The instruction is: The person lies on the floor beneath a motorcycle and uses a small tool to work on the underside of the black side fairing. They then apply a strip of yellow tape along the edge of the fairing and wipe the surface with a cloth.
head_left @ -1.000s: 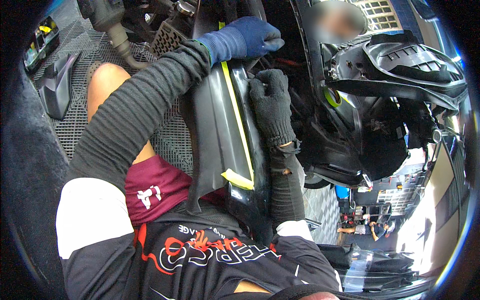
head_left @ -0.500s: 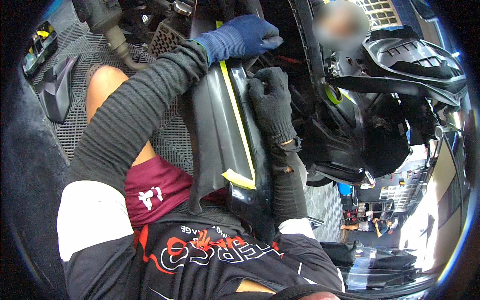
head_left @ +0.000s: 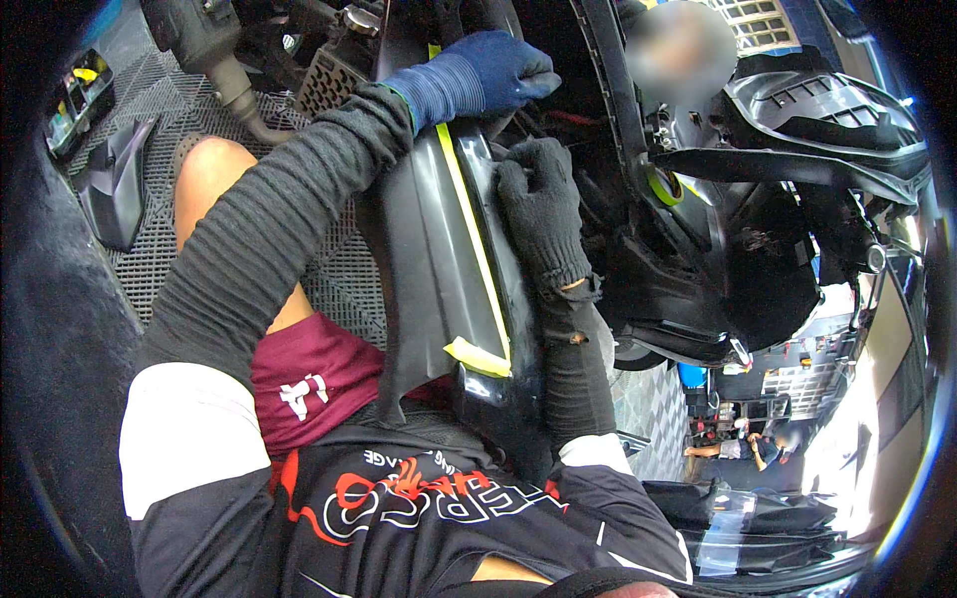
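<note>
A long glossy black plastic body panel stretches away from my lap. Yellow tape runs along its length, with a folded piece across the near end. My left hand, in a blue knit glove, is closed over the panel's far part, fingers curled to the right; anything inside them is hidden. In a black knit glove, my right hand is closed against the panel's right edge, a little nearer to me. What its curled fingers hold, if anything, cannot be made out. Dark ribbed sleeves cover both forearms.
To the right stand large black vehicle body parts, with a yellow-green tape roll among them. A black plastic part and a tray of small items lie on the grated floor at left. Another person is far right.
</note>
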